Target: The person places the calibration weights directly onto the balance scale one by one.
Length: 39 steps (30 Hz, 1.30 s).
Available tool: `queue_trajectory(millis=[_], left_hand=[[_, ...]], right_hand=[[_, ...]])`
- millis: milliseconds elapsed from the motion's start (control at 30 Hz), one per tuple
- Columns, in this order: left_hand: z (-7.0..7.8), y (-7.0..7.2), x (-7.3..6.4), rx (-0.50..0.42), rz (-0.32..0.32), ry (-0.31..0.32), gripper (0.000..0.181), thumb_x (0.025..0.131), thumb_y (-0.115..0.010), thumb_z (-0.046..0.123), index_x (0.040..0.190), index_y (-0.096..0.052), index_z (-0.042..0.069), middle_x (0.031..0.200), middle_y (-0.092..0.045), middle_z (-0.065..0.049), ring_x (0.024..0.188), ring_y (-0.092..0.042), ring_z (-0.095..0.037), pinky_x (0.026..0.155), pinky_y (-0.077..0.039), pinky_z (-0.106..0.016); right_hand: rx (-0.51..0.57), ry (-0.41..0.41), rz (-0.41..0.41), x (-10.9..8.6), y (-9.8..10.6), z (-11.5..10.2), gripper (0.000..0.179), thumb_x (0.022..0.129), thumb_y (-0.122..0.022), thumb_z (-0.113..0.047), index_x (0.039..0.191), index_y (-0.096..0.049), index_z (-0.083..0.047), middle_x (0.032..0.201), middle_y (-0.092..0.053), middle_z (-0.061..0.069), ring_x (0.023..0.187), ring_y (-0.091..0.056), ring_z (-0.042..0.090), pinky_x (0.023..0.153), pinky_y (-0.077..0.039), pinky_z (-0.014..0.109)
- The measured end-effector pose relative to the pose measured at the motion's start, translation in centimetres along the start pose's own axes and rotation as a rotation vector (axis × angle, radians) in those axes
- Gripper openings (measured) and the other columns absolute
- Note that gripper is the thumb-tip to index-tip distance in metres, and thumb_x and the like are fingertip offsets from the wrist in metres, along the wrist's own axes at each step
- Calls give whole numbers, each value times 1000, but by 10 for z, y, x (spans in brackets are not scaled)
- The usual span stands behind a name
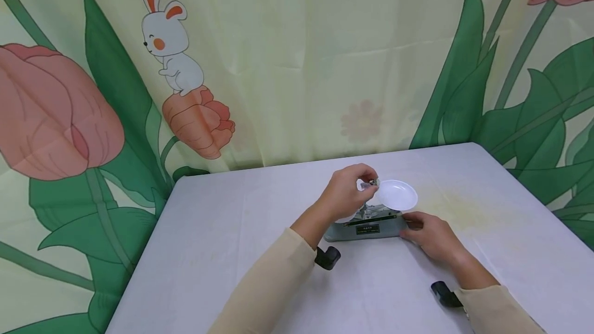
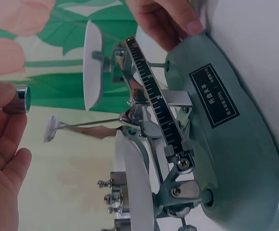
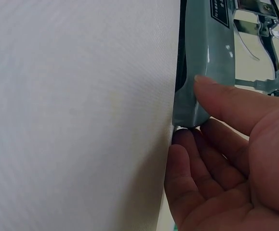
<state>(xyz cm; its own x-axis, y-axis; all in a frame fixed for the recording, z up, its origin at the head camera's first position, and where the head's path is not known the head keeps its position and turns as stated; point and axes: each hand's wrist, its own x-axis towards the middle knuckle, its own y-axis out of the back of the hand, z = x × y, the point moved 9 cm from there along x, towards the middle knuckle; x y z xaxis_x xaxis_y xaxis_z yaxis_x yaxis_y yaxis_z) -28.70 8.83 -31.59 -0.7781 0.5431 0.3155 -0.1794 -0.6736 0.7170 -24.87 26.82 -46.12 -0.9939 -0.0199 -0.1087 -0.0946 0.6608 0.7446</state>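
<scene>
A green-grey balance scale (image 1: 366,231) stands on the table with a white pan (image 1: 397,195) on its right side. In the left wrist view, its left pan (image 2: 140,192) carries several metal weights (image 2: 117,197), and a graduated beam (image 2: 153,91) runs along the front. Above the left pan, my left hand (image 1: 345,192) pinches a shiny cylindrical weight (image 2: 21,100) between thumb and fingers. My right hand (image 1: 431,236) grips the right end of the scale's base (image 3: 211,57), thumb on the front face and fingers curled at the end.
A white cloth covers the table (image 1: 223,251). Behind it hangs a curtain (image 1: 287,66) printed with tulips, leaves and a rabbit on a carrot. Black wrist cameras (image 1: 328,258) sit below both hands.
</scene>
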Motion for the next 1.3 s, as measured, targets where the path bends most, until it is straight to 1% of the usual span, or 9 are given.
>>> queue_trajectory(millis=[200,367,467,567,667,733,933,1033,1300], left_hand=[[1,-13,11,-19,-31,18,16,94,-71,14,110,-67,13,102,-66,6,96,-59,-4,81,-46,-11],[4,-22,19,7,-61,19,17,95,-70,16,112,-67,13,103,-66,7,99,-60,-7,81,-45,-10],[5,-26,23,25,-68,18,18,95,-70,17,113,-67,14,103,-66,8,99,-59,-6,80,-45,-12],[8,-30,27,61,-77,6,18,95,-70,19,112,-68,15,102,-67,9,96,-57,-2,97,-42,-19],[11,-33,30,99,-84,-16,17,94,-71,19,111,-69,15,101,-68,9,94,-58,1,113,-30,-31],[12,-36,32,119,-92,-24,17,94,-72,19,111,-69,15,100,-68,10,93,-58,3,117,-23,-37],[12,-42,38,177,-125,-22,16,94,-71,20,109,-68,15,99,-67,12,93,-56,4,118,-20,-38],[11,-46,39,211,-134,-18,15,95,-71,22,109,-67,16,97,-65,13,92,-55,3,118,-19,-42],[7,-52,40,348,-136,7,14,95,-70,31,108,-67,25,94,-63,19,89,-52,5,118,-17,-47]], right_hand=[[-13,14,6,0,1,-1,57,91,-73,-22,135,-53,9,131,-57,31,121,-54,49,97,-41,64],[-17,26,10,0,3,-3,56,91,-73,-22,133,-54,9,129,-59,31,119,-56,48,95,-43,63],[-16,25,12,0,3,-3,56,91,-73,-22,134,-54,9,130,-58,31,119,-56,48,96,-43,63],[-16,22,13,0,3,-2,57,91,-73,-22,134,-54,9,130,-58,31,119,-55,48,95,-43,63],[-16,30,17,-1,3,-2,56,90,-74,-22,133,-55,9,129,-59,30,118,-56,47,95,-43,63],[-15,38,20,-1,3,-2,56,90,-74,-22,132,-55,9,128,-59,30,118,-57,47,95,-44,63],[-9,43,18,0,4,-2,57,90,-74,-23,133,-55,9,130,-59,29,118,-56,47,95,-44,62],[-8,41,23,-1,5,-2,56,90,-74,-22,133,-55,9,129,-59,30,118,-57,46,95,-44,62],[-1,22,13,0,3,-1,56,91,-74,-22,133,-54,9,130,-58,30,118,-56,47,95,-45,61]])
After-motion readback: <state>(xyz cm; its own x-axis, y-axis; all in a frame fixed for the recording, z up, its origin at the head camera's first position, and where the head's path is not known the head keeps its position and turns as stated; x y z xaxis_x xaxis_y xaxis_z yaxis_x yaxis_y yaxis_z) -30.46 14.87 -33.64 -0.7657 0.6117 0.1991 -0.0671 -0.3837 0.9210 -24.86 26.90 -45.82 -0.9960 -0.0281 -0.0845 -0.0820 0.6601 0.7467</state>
